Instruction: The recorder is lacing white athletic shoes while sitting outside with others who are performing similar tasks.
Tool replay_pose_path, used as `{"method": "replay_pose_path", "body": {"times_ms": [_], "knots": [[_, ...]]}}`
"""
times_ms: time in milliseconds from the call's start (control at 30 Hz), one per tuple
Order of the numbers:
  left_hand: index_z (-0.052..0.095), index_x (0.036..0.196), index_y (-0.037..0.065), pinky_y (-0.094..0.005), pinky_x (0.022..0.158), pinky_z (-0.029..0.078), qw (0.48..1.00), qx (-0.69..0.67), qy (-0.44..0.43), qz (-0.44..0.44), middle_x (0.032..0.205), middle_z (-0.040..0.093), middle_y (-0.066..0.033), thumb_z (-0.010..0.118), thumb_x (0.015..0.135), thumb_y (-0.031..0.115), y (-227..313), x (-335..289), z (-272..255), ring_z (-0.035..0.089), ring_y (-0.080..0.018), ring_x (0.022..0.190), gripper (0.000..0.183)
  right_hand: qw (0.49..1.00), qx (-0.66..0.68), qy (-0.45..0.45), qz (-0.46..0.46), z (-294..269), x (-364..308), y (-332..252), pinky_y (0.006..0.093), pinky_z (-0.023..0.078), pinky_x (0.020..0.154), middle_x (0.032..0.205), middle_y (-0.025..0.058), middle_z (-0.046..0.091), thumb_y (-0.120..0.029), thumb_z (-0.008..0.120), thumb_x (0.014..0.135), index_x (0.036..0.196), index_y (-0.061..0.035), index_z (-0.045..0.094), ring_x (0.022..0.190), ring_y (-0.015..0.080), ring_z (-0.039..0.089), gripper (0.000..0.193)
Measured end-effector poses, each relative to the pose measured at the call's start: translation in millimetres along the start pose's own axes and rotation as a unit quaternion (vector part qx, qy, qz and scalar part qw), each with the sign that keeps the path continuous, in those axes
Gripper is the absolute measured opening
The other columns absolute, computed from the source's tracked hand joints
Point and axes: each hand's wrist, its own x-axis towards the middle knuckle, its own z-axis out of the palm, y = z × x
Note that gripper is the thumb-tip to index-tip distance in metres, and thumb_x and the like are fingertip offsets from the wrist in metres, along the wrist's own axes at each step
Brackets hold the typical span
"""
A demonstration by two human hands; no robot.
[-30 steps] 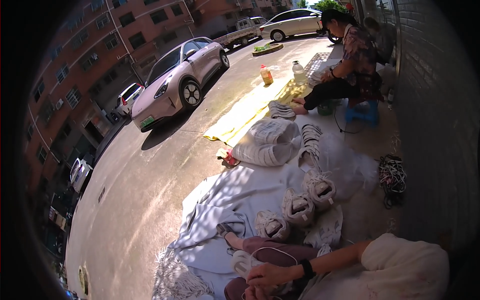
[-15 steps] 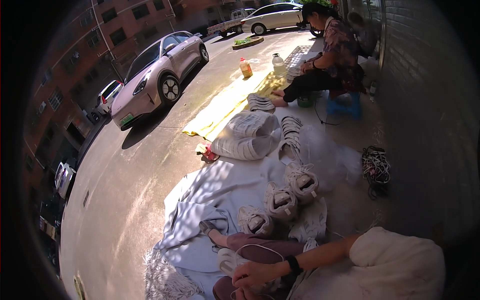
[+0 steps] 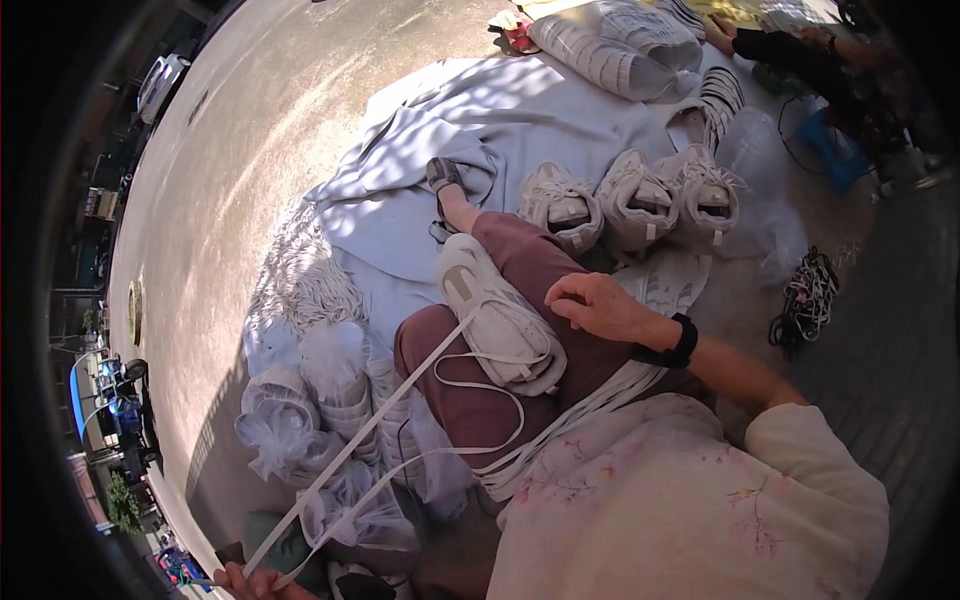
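A beige sneaker [image 3: 505, 325] lies across my lap on my maroon trouser leg, a long pale lace [image 3: 375, 410] running from it. At the lower left edge, my left hand [image 3: 258, 582] has its fingers closed on this lace, one stretch taut and another curving loosely over my knee. Just right of the sneaker, my right hand [image 3: 605, 308] hovers with loosely bent fingers, a gap between them and nothing visible inside. A bundle of pale laces [image 3: 560, 425] lies across my waist. Three laced sneakers [image 3: 640, 200] stand in a row beyond my knee.
A grey-blue cloth [image 3: 400, 240] covers the ground ahead, with heaped pale laces [image 3: 310, 270] at its left. Plastic-wrapped shoe parts [image 3: 340, 430] lie left of my knee. Wrapped uppers [image 3: 620, 50] sit farther off. A dark cord tangle [image 3: 803, 300] and another person's arm [image 3: 770, 45] are right.
My view has swung down toward my lap. My left hand has drawn the lace far out to the lower left. My right hand has come off the sneaker.
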Motion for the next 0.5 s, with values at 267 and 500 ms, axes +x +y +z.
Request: {"method": "replay_pose_path", "body": {"times_ms": [267,500], "knots": [[0.055,0.074,-0.002,-0.0372,0.062,0.043,0.82,0.49,0.165,0.246,0.069,0.056,-0.0125,0.062,0.091,0.017,-11.6,46.2,-210.5,0.047,-0.0226,0.062,0.027,0.993,-0.072,0.011,-0.088,5.6,2.0,7.6,0.0267,0.048,0.061,0.083,0.0085,0.062,-0.01,0.061,0.087,0.094,0.0002,0.064,0.062,0.0126,0.059,0.013],[0.059,0.07,0.004,-0.0399,0.061,0.047,0.826,0.427,0.281,0.237,0.064,0.059,-0.0124,0.072,0.083,0.033,-44.6,20.6,-269.6,0.057,-0.0273,0.061,0.034,0.994,0.014,0.061,-0.087,1.3,18.1,-7.2,0.023,0.047,0.059,0.083,0.0035,0.061,-0.011,0.059,0.089,0.099,0.0001,0.063,0.064,0.0079,0.057,0.015]]}}
